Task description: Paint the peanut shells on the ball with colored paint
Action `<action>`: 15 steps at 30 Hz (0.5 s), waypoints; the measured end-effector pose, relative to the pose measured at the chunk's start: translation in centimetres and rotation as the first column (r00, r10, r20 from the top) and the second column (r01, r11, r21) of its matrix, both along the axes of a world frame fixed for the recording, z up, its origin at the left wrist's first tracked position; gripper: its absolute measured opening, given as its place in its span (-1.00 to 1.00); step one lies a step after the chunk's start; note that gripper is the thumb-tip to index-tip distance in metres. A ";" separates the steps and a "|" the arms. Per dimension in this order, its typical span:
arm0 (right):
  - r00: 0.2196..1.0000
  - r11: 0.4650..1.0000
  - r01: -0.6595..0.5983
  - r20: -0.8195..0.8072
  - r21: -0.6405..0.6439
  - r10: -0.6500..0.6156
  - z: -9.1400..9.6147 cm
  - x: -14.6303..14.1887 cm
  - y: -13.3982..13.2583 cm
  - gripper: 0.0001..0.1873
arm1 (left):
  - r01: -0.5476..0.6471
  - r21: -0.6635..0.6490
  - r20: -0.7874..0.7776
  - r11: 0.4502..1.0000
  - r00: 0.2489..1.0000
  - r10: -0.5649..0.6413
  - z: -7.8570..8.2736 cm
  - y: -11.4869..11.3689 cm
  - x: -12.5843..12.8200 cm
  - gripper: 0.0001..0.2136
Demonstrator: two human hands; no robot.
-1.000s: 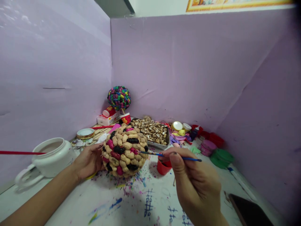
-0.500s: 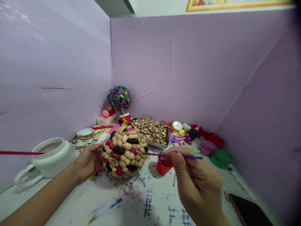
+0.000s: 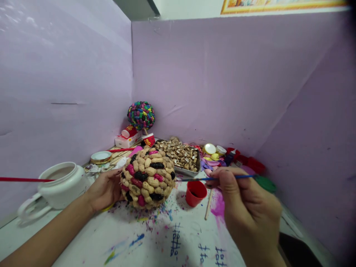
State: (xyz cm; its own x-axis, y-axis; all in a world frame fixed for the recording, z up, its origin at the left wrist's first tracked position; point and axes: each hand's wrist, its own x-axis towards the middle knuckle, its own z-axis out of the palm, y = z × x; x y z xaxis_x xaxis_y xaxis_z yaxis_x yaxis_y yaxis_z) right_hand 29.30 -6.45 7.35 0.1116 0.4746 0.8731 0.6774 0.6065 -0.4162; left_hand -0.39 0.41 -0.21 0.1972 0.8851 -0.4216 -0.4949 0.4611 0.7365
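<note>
A ball covered in peanuts is held up over the table, most shells plain tan and some painted black or magenta. My left hand grips it from the left side, its fingertips partly hidden behind the ball. Pinched in my right hand is a thin blue paintbrush. The brush lies nearly level, its tip close to the ball's right side; whether it touches, I cannot tell. Just below the brush stands a small red cup with dark paint inside.
At left stands a white mug-shaped pot with a red stick across it. Behind are a tray of empty shells, a multicoloured peanut ball and several paint pots. A dark phone-like slab lies at lower right.
My right hand has moved right with the paintbrush, drawing its tip from a magenta peanut to the ball's right edge. My left hand and the ball stay where they were.
</note>
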 end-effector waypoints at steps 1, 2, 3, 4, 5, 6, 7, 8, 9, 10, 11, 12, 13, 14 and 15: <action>0.998 0.998 0.063 0.001 -0.020 -0.063 0.0 0.5 0.3 -0.76 | 0.003 0.004 0.003 1.000 1.000 -0.003 0.0 0.0 0.0 -0.49; 0.992 0.991 0.123 0.012 -0.053 -0.122 -0.1 0.9 0.6 -0.72 | 0.002 0.007 0.002 1.000 1.000 -0.002 0.0 0.0 0.0 -0.48; 0.984 0.979 0.176 0.033 -0.102 -0.173 -0.2 1.3 1.1 -0.68 | 0.001 0.008 0.000 1.000 1.000 -0.001 0.0 0.0 0.0 -0.47; 0.974 0.957 0.225 0.073 -0.182 -0.215 -0.5 1.6 1.6 -0.65 | -0.001 0.008 -0.003 1.000 1.000 0.001 0.0 0.0 0.0 -0.46; 0.963 0.921 0.267 0.124 -0.282 -0.241 -0.8 1.7 2.2 -0.63 | -0.003 0.006 -0.005 1.000 1.000 0.003 0.1 -0.1 0.0 -0.46; 0.952 0.872 0.302 0.178 -0.386 -0.251 -1.2 1.8 2.8 -0.61 | -0.005 0.005 -0.005 1.000 1.000 0.005 0.1 -0.1 0.0 -0.46; 0.940 0.810 0.335 0.234 -0.482 -0.249 -1.7 1.8 3.4 -0.61 | -0.006 0.004 -0.004 1.000 1.000 0.006 0.1 -0.1 0.0 -0.45; 0.934 0.765 0.349 0.270 -0.541 -0.236 -2.2 1.8 3.9 -0.60 | -0.005 0.005 -0.002 1.000 1.000 0.005 0.2 -0.1 0.0 -0.45; 0.931 0.731 0.356 0.293 -0.582 -0.219 -2.6 1.7 4.4 -0.60 | -0.007 0.007 0.000 1.000 1.000 0.007 0.2 -0.1 0.0 -0.45; 0.931 0.716 0.352 0.303 -0.603 -0.202 -3.0 1.6 4.7 -0.60 | -0.009 0.007 0.001 1.000 1.000 0.009 0.2 -0.1 0.0 -0.46; 0.934 0.711 0.343 0.304 -0.613 -0.188 -3.2 1.6 4.9 -0.60 | -0.012 0.005 0.003 1.000 1.000 0.012 0.3 -0.1 0.0 -0.46; 0.935 0.704 0.341 0.306 -0.623 -0.182 -3.3 1.6 5.0 -0.60 | -0.017 0.000 0.005 1.000 1.000 0.017 0.2 -0.1 0.0 -0.47; 0.935 0.699 0.342 0.305 -0.629 -0.182 -3.3 1.6 5.0 -0.59 | -0.021 -0.004 0.008 1.000 1.000 0.021 0.2 -0.1 0.0 -0.47; 0.934 0.696 0.345 0.303 -0.630 -0.189 -3.0 1.6 4.8 -0.59 | -0.022 -0.007 0.012 1.000 1.000 0.022 0.2 -0.1 0.0 -0.48; 0.932 0.694 0.353 0.302 -0.628 -0.201 -2.7 1.7 4.5 -0.59 | -0.018 -0.009 0.015 1.000 1.000 0.018 0.2 0.0 0.0 -0.48</action>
